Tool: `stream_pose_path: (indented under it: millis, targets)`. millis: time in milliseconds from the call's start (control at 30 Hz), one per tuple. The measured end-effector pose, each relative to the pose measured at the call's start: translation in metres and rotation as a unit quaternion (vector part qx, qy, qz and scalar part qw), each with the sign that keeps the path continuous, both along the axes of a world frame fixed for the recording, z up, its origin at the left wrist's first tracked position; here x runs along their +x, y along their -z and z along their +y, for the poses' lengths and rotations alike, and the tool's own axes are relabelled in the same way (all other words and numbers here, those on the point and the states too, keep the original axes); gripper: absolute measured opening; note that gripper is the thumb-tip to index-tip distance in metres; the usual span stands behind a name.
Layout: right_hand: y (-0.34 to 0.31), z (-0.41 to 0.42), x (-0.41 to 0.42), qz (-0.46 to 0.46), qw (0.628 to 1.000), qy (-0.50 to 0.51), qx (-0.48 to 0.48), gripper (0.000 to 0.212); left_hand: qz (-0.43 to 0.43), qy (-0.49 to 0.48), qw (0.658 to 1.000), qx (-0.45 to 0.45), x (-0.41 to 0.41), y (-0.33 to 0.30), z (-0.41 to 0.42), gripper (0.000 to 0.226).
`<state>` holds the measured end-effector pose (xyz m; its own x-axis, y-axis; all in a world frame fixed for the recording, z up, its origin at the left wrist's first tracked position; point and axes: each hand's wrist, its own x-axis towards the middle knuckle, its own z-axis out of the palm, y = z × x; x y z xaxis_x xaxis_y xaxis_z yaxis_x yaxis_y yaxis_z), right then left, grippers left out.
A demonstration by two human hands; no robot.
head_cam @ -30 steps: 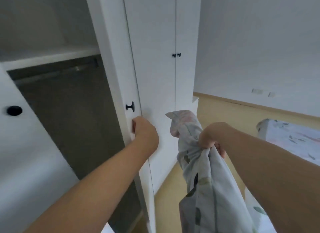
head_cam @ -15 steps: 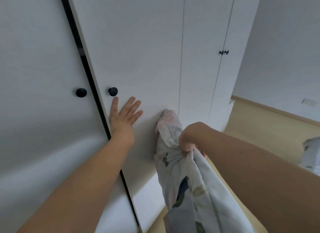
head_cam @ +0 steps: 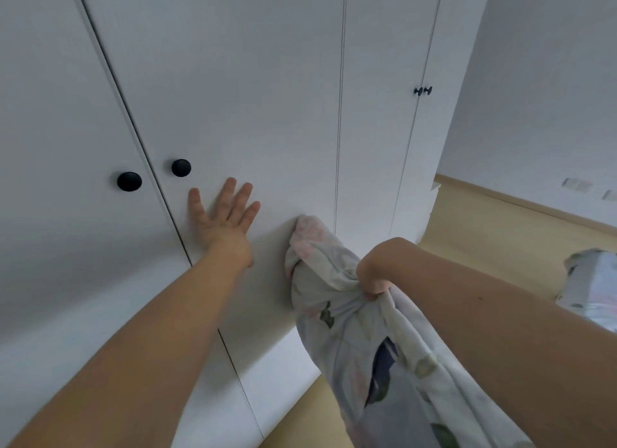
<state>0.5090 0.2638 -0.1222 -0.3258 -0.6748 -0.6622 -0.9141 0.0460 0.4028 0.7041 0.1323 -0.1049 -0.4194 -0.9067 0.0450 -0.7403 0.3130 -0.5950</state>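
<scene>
My left hand (head_cam: 223, 217) lies flat with spread fingers on a white wardrobe door (head_cam: 233, 97), just below and right of its round black knob (head_cam: 181, 167). The neighbouring door to the left carries a second black knob (head_cam: 129, 181), and both doors sit flush. My right hand (head_cam: 374, 274) grips a bunched floral bedsheet (head_cam: 360, 341), white with green, pink and dark blue leaves, which hangs down past the bottom edge of the view. The sheet's top end touches the wardrobe front.
More white wardrobe doors run to the right, with a pair of small black knobs (head_cam: 423, 90). A light wooden floor (head_cam: 494, 234) lies at right below a white wall with sockets (head_cam: 577, 184). Floral bedding (head_cam: 594, 280) shows at the right edge.
The right wardrobe door swung closed: one second ago it stood open with my left hand on its edge, now it is flush and my flat left hand rests on it. My right hand kept hold of the sheet.
</scene>
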Motion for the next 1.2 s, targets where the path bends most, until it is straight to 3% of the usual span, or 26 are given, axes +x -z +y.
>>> stream_pose_path:
  millis: [67, 133, 200, 300, 467, 567, 667, 833, 900, 1033, 1200]
  targets:
    - [0.004, 0.001, -0.014, 0.0, 1.0, -0.003, -0.011, 0.036, 0.047, 0.023, 0.996, 0.075, -0.02, -0.002, 0.01, 0.111]
    - [0.004, 0.004, -0.029, 0.001, 1.0, 0.001, -0.009, 0.04, 0.105, 0.12, 0.971, 0.18, -0.044, 0.0, 0.021, 0.108]
    - [0.003, 0.011, -0.042, -0.026, 0.999, 0.033, -0.017, 0.038, 0.113, 0.241, 0.936, 0.228, -0.067, 0.005, 0.033, 0.106]
    - [0.006, 0.026, -0.068, -0.029, 0.995, 0.084, -0.053, 0.037, 0.071, 0.354, 0.908, 0.213, -0.105, 0.016, 0.044, 0.103]
    - [0.001, 0.067, -0.12, -0.035, 0.988, 0.117, -0.098, 0.034, 0.055, 0.455, 0.866, 0.2, -0.178, 0.032, 0.066, 0.074]
    - [-0.005, 0.1, -0.162, -0.039, 0.981, 0.154, -0.108, 0.032, 0.055, 0.518, 0.836, 0.172, -0.226, 0.036, 0.082, 0.069]
    - [-0.012, 0.139, -0.207, -0.054, 0.971, 0.199, -0.123, 0.03, 0.06, 0.585, 0.795, 0.151, -0.283, 0.032, 0.104, 0.042]
    - [-0.025, 0.214, -0.282, -0.086, 0.92, 0.309, -0.225, 0.029, 0.136, 0.601, 0.74, 0.27, -0.384, 0.01, 0.147, 0.014]
    - [-0.032, 0.242, -0.312, -0.071, 0.896, 0.343, -0.273, 0.028, 0.134, 0.599, 0.727, 0.307, -0.428, -0.006, 0.164, 0.015]
    - [-0.052, 0.288, -0.37, -0.009, 0.85, 0.382, -0.361, 0.013, 0.14, 0.604, 0.705, 0.344, -0.509, -0.039, 0.192, 0.014]
    - [-0.077, 0.317, -0.427, 0.099, 0.826, 0.35, -0.431, 0.018, 0.161, 0.614, 0.691, 0.346, -0.589, -0.066, 0.208, 0.014]
